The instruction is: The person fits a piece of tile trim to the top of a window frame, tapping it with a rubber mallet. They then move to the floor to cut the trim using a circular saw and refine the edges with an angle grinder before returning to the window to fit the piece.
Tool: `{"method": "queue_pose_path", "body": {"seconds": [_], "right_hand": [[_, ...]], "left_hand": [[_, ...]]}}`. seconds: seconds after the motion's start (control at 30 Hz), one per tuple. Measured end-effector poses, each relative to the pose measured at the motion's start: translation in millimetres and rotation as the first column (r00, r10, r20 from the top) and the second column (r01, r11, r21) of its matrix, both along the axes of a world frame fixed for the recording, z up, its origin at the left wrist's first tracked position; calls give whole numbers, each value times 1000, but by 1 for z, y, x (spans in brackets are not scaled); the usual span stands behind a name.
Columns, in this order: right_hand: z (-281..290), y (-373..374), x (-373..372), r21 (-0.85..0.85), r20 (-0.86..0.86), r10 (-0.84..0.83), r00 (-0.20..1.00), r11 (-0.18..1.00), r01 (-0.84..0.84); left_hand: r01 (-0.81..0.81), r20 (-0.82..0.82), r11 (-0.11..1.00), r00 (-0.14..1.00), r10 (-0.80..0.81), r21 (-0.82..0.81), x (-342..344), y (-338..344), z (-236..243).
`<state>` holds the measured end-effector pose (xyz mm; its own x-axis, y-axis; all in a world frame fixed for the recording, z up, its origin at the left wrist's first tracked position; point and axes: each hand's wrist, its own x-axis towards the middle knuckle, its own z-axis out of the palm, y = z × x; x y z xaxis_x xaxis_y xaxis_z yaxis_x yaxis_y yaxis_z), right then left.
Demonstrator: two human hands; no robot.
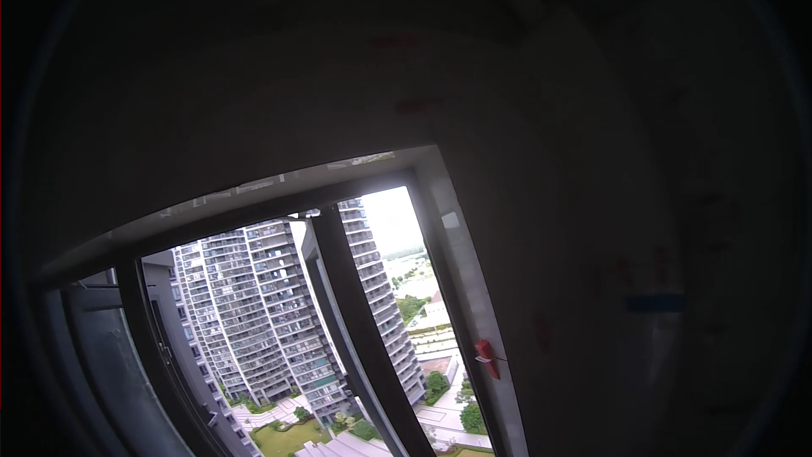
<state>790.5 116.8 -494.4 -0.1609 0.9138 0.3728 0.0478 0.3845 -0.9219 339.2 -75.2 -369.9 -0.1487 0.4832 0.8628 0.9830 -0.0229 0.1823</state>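
Neither of my hands shows in the head view, so what they hold or touch cannot be seen. A dark-framed window (359, 313) fills the lower middle of the view, tilted, with a sash standing open outward. On the pale right-hand reveal (461, 262) of the window sits a small red object (487, 357) with a whitish part; its kind is too small to tell.
Dark walls (254, 110) surround the window, with faint red marks. At the right a blue strip (653, 302) lies across the wall. Outside stand tall apartment blocks (271, 313), with lawn (292, 438) and paving far below.
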Motion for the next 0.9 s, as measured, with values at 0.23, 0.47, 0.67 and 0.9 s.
{"method": "queue_pose_path", "body": {"seconds": [0.23, 0.47, 0.67, 0.9], "right_hand": [[-7, 9, 8, 19, -45, 35, 998, 999, -34], [-14, 20, 4, 6, -73, 93, 993, 996, -93], [-17, 24, 2, 10, -107, 130, 986, 991, -130], [-25, 27, 12, 17, -154, 135, 979, 991, -134]], "left_hand": [[-48, -91, 999, 995, 49, 14, 26, -9, 15], [-110, -121, 994, 987, 109, -1, 39, -21, 24], [-139, -150, 990, 979, 137, -3, 48, -31, 36], [-142, -202, 990, 970, 138, -6, 67, -29, 56]]}}
